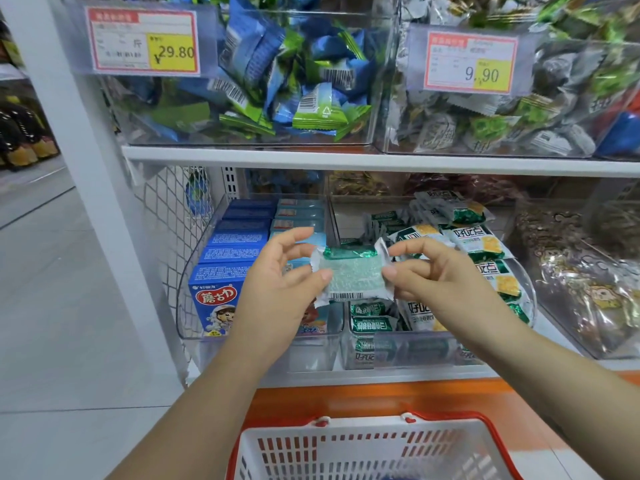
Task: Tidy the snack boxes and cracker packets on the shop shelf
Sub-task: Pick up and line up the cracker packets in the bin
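A green and white cracker packet (351, 273) is held up in front of the lower shelf, back side and barcode facing me. My left hand (277, 282) pinches its left edge and my right hand (440, 275) pinches its right edge. Behind them, blue snack boxes (230, 251) stand in rows in a clear bin (188, 296) on the left. More green cracker packets (474, 237) lie loosely heaped in the clear bin (408, 348) to the right.
A red and white shopping basket (374, 445) sits below my arms. The upper shelf (346, 159) carries clear bins of wrapped sweets with price tags (143, 43). Bagged snacks (588, 271) fill the bin at the far right. Aisle floor lies to the left.
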Demonstrator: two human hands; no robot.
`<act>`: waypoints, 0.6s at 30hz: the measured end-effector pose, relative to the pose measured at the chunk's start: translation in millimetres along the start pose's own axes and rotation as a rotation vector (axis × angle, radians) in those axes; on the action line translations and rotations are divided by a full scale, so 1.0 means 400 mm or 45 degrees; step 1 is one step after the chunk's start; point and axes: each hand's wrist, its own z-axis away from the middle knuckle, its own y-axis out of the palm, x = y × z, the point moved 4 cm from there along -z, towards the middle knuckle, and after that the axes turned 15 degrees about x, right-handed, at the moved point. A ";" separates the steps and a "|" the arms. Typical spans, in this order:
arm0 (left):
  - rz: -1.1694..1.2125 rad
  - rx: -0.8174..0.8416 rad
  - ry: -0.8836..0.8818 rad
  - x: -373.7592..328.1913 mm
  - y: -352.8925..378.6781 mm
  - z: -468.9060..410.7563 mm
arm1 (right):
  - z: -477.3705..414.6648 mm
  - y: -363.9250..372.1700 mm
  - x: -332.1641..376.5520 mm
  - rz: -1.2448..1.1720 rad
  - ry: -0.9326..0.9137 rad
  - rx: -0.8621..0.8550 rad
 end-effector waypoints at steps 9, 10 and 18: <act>-0.078 0.105 0.014 -0.007 0.008 0.004 | 0.017 -0.024 -0.001 0.159 -0.145 -0.165; -0.079 0.101 0.015 -0.009 0.008 0.004 | 0.020 -0.023 -0.004 0.141 -0.146 -0.170; -0.084 0.071 0.014 -0.011 0.024 0.007 | 0.031 -0.024 -0.023 0.052 -0.146 -0.216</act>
